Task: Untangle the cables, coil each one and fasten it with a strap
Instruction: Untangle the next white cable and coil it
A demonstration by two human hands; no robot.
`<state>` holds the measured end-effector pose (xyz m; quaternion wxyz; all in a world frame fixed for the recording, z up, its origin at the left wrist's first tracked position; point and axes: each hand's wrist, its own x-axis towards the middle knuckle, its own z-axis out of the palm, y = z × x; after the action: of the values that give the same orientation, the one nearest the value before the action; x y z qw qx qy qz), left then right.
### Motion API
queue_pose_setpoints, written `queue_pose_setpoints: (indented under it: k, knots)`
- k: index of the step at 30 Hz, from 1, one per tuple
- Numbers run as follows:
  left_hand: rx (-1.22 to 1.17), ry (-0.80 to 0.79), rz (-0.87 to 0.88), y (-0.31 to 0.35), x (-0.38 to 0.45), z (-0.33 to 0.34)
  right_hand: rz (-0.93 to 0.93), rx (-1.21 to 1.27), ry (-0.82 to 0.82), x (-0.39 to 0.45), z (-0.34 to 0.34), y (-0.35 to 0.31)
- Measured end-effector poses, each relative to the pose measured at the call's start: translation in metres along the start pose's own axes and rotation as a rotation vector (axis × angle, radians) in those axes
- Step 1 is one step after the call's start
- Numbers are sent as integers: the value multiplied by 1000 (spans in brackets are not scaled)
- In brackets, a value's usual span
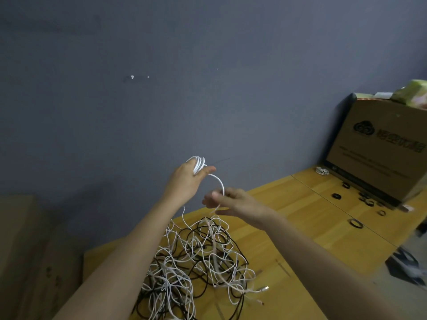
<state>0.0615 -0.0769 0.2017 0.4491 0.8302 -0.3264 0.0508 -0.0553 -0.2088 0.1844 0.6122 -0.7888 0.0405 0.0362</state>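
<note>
Thin white cable (218,181) being coiled in left hand (184,181), pinched by right hand (231,200) above tangled black-and-white cable pile (198,262); tail being fed from pile, snag likely, coil risks being pulled loose.

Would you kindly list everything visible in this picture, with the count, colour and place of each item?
white cable: one, white, partly coiled in the left hand, running through the right hand down to the pile
cable pile: one tangle, white and black, on the table below the hands
straps: several, black, scattered on the table near the box
finished coil: one, white, on the table by the box's corner
cardboard box: one, brown, far right of the table
table: one, light wood, against the wall
wall: grey-blue, behind
left hand: grips the coil
right hand: pinches the cable
</note>
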Motion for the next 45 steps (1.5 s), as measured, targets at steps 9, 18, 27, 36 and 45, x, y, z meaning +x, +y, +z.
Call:
queue_pose_setpoints:
  k: [9,18,27,36,45]
  knots:
    - [11,26,-9,-1,3,-7,0,-12,340,-6,-17,42]
    - [-129,-289,7,15,-18,-12,-421,-541,917,16,-57,1]
    - [-628,-417,7,46,-39,-26,-201,-372,546,32,-18,17]
    - [-752,-155,-137,22,-40,-21,-90,-226,311,14,36,67]
    - [-457,1,-93,-6,-37,7,-116,-679,205,-2,66,104]
